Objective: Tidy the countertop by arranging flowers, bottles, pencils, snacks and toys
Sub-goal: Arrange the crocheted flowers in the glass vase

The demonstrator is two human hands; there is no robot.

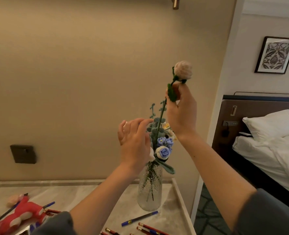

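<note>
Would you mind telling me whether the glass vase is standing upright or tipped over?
Upright: the glass vase stands on its base on the countertop, flower stems inside.

Dim warm light, soft focus, edges bowed.

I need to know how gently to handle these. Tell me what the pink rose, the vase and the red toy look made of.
Pink rose: crocheted yarn, matte, stitch ridges visible; stem looks yarn-wrapped, probably over wire.
Vase: clear glass, or possibly plastic, with a glossy dimpled surface; stems show through.
Red toy: soft plush fabric, matte and fuzzy-looking.
</note>
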